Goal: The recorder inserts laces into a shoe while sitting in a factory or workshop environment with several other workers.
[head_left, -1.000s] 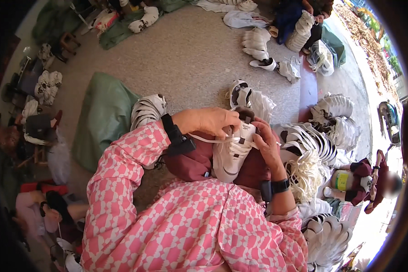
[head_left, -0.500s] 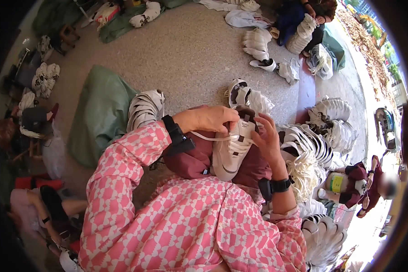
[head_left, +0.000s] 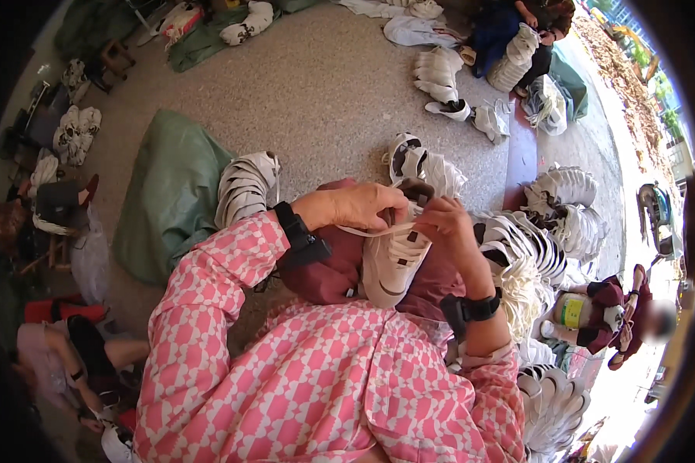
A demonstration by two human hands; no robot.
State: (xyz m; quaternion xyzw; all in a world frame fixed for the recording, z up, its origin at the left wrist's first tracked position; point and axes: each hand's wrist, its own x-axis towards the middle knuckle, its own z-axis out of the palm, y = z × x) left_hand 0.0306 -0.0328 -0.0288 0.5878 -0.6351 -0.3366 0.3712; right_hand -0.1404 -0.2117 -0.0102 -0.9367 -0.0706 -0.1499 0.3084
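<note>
A white shoe upper (head_left: 390, 274) with dark brown patches rests on my lap between my maroon-clad knees, its toe toward me. A pale shoelace (head_left: 400, 229) runs across its upper part from one hand to the other. My left hand (head_left: 363, 207), coming in from the left, pinches the lace beside the tongue. Over the right side of the upper, my right hand (head_left: 446, 225) has its fingers closed on the lace too. The hands hide most of the eyelets and part of the collar.
Nested white shoe uppers (head_left: 249, 189) stand left of my knees beside a green cloth heap (head_left: 174, 193). More uppers (head_left: 523, 243) and a bundle of cream laces (head_left: 517, 297) lie to my right. Another shoe upper (head_left: 407, 158) stands ahead. Several people sit working around.
My right hand has moved left and in over the upper, its spread fingers closing on the lace. The lace is now drawn across between both hands. My left hand has barely shifted.
</note>
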